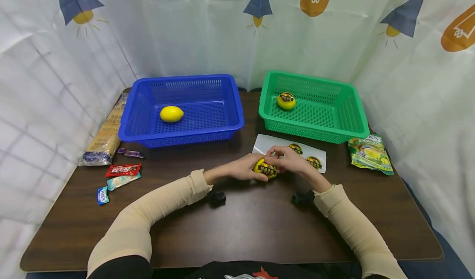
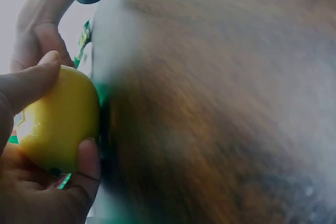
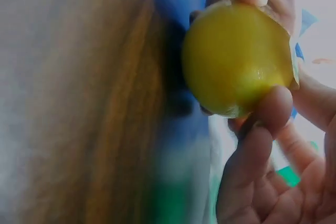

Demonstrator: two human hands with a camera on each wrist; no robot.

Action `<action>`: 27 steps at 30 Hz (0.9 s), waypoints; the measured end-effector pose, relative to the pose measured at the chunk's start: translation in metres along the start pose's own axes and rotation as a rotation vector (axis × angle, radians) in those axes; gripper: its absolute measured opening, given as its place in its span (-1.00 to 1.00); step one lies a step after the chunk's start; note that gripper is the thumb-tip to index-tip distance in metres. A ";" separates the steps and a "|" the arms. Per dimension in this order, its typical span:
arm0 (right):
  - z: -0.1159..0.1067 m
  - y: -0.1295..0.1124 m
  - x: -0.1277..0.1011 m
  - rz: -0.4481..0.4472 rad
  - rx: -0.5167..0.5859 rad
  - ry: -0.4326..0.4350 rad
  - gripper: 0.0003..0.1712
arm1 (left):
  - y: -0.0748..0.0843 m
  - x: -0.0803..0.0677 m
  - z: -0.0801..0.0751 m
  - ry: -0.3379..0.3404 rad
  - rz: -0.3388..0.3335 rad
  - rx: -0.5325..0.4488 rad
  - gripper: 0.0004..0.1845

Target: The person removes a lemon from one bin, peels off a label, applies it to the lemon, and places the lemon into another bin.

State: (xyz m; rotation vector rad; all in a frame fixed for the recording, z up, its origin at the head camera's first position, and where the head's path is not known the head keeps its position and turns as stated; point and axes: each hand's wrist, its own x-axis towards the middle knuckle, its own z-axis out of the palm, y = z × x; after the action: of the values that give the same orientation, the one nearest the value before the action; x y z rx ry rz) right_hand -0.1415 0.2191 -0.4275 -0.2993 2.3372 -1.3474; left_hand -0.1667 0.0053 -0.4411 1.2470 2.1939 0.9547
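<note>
Yellow round lemon (image 1: pixel 264 169) sits low over the brown table (image 1: pixel 237 225), left hand (image 1: pixel 243 168) cupping it steady while right hand (image 1: pixel 287 159) fingers curl over its sticker, pressing it flat.

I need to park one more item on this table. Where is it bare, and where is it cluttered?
Bare: the table near the front edge, between the sleeves. Crowded: the left edge with snack packets, and the sticker sheet before the green basket.
</note>
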 end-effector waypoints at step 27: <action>-0.033 -0.033 -0.023 -0.395 -0.618 0.199 -0.23 | 0.002 0.010 -0.026 0.223 -0.328 -0.583 -0.44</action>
State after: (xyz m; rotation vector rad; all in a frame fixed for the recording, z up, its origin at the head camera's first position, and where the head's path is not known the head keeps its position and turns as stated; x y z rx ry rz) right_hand -0.1377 0.2368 -0.3784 -0.8830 2.9349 -0.7840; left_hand -0.1872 0.0055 -0.4224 0.5168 1.9666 1.4952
